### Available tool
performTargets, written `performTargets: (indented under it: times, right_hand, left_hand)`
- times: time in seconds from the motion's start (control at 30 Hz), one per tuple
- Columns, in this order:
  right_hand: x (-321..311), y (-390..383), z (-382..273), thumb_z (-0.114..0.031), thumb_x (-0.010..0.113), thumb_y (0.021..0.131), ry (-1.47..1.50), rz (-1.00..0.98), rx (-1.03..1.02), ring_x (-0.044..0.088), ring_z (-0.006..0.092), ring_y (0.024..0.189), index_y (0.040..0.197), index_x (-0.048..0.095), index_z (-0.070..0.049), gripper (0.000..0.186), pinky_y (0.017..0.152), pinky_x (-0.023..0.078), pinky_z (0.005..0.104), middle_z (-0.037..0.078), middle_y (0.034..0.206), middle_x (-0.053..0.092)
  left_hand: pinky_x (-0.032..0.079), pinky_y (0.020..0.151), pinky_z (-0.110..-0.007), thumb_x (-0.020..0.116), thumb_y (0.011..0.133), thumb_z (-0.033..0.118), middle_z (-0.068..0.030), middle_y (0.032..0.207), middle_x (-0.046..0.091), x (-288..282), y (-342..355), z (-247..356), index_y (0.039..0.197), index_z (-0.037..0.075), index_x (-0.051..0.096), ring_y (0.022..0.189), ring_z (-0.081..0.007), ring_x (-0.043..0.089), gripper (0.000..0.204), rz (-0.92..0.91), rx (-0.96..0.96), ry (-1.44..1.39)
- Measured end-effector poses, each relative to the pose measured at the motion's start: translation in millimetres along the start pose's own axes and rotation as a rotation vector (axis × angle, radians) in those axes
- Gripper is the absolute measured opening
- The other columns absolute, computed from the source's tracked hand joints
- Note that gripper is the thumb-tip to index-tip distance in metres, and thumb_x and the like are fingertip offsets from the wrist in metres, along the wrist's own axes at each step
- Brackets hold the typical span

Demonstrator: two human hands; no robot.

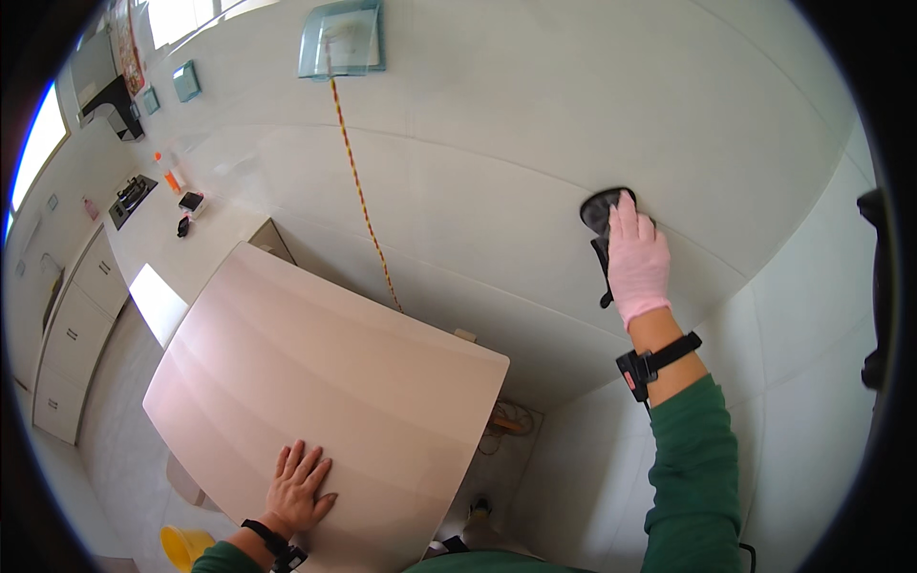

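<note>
My right hand (640, 263), in a pink glove, is up at the pale tiled wall at the right. Its fingers lie over a black tool with an oval head (599, 208), which rests against the wall. A narrow black handle-like part (602, 258) hangs beside the palm; the glove hides the rest, so its exact kind is unclear. My left hand (297, 489) is bare. It lies flat with spread fingers on a pale pink tabletop (334, 353), near the table's front edge, and holds nothing.
A red-and-yellow twisted cord (358, 186) drops from a clear-covered wall socket (342, 40) behind the table. At the left, a white counter (205, 234) carries a gas hob (132, 199) and an orange bottle (169, 174). A yellow bucket (184, 546) stands on the floor.
</note>
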State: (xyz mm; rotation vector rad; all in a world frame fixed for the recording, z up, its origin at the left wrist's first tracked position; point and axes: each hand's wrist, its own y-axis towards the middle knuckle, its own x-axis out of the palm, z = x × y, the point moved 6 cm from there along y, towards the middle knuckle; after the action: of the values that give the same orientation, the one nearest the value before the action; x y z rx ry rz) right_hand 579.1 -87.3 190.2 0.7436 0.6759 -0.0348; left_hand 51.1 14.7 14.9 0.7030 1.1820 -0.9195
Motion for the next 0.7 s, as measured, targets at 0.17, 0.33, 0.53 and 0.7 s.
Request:
performTargets:
  times: [0.17, 0.33, 0.53, 0.7]
  right_hand:
    - [-4, 7, 0, -0.008, 0.054, 0.086, -0.149, -0.028, -0.032, 0.052, 0.0195, 0.102, 0.136, 0.051, -0.008, 0.05, 0.081, 0.046, 0.029, 0.006, 0.147, 0.042]
    - [-19, 25, 3, -0.008, 0.054, 0.086, -0.049, 0.137, 0.067, 0.052, 0.0198, 0.103, 0.137, 0.05, -0.007, 0.05, 0.081, 0.046, 0.0301, 0.006, 0.147, 0.042]
    - [-20, 22, 2, -0.008, 0.053, 0.093, -0.047, 0.11, 0.034, 0.052, 0.0197, 0.09, 0.126, 0.057, -0.004, 0.034, 0.072, 0.048, 0.0321, 0.004, 0.136, 0.051]
    - [-13, 17, 1, -0.005, 0.055, 0.088, -0.068, 0.052, 0.053, 0.053, 0.0215, 0.095, 0.134, 0.051, -0.004, 0.046, 0.072, 0.047, 0.0321, 0.009, 0.141, 0.047]
  left_hand:
    - [0.015, 0.118, -0.055, 0.066, 0.079, 0.037, -0.018, 0.143, 0.046, 2, 0, -1, 0.13, 0.005, 0.056, 0.141, -0.0429, 0.029, 0.062, 0.005, 0.003, 0.001]
    - [0.016, 0.118, -0.055, 0.065, 0.08, 0.04, -0.016, 0.143, 0.048, 1, -1, -2, 0.13, 0.006, 0.057, 0.14, -0.0418, 0.031, 0.061, 0.021, 0.005, 0.026]
    - [0.015, 0.118, -0.055, 0.067, 0.077, 0.037, -0.0178, 0.144, 0.046, 4, -1, -3, 0.131, 0.006, 0.055, 0.141, -0.0429, 0.029, 0.064, 0.001, 0.003, 0.002]
    - [0.015, 0.118, -0.055, 0.067, 0.077, 0.037, -0.0178, 0.144, 0.046, 1, -2, -2, 0.131, 0.006, 0.055, 0.141, -0.0427, 0.029, 0.064, 0.001, -0.007, -0.016]
